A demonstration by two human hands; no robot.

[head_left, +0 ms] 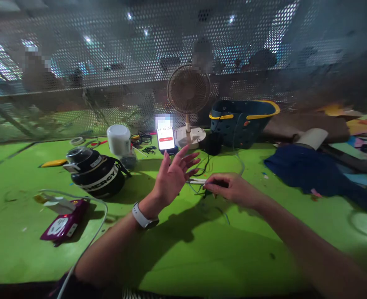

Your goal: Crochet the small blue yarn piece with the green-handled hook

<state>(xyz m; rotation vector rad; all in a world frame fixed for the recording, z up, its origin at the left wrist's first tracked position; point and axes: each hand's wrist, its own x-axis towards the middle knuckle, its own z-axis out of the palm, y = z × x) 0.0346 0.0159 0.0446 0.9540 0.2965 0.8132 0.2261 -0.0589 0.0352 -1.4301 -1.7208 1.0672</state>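
Observation:
My left hand (pixel 174 178) is raised above the green table (pixel 177 257), palm up with its fingers spread, and nothing lies in it. A watch with a white strap (pixel 141 216) is round that wrist. To its right, my right hand (pixel 228 189) has thumb and index finger pinched together; what sits between them is too small to make out. White, thin sticks (pixel 197 181) lie by those fingertips, with thin wires around them. A lit phone (pixel 165 135) stands upright behind my left hand.
On the left are a black bottle (pixel 99 174), a white tub (pixel 119 140) and a purple packet (pixel 63 224) with a cable. At the back stand a fan (pixel 188 89) and a blue basket (pixel 242 124). Dark blue cloth (pixel 311 170) lies right.

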